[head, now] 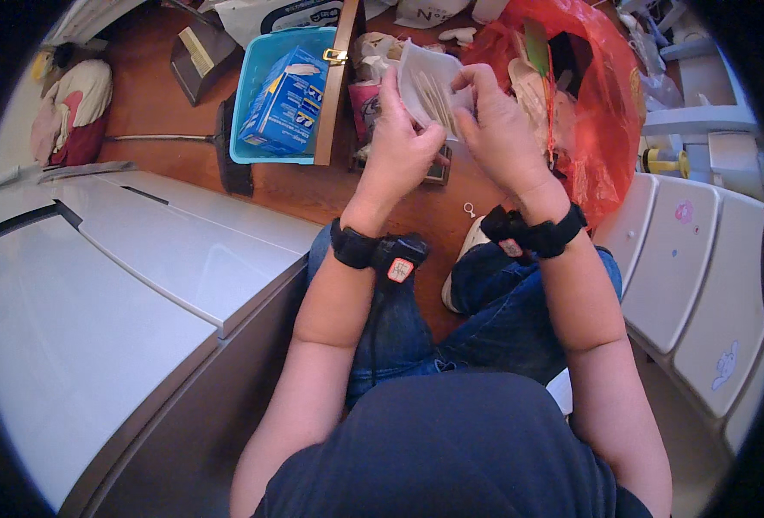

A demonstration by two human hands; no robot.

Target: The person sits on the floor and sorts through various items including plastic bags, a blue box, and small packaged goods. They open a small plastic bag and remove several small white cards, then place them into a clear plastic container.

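Both hands hold a translucent white plastic pouch or container point(413, 65) above the floor. Inside it, or against its wall, lie several thin pale sticks point(435, 97); their exact kind is hard to tell. My left hand point(398, 139) grips its left side, with the thumb at the lower edge near the stick ends. At its right side, the curled thumb and index finger of my right hand point(499, 126) pinch the edge. Behind the hands are a pink package point(363, 107) and crumpled pale wrapping point(382, 48), both partly hidden.
A teal plastic bin point(238, 123) holds a blue printed box point(285, 107), beside a wooden case point(325, 123) with a brass latch. An open red plastic bag point(605, 142) stands right, filled with mixed items. White drawers point(673, 259) flank the right, a glossy white cabinet point(162, 252) the left. A dustpan point(194, 71) lies beyond.
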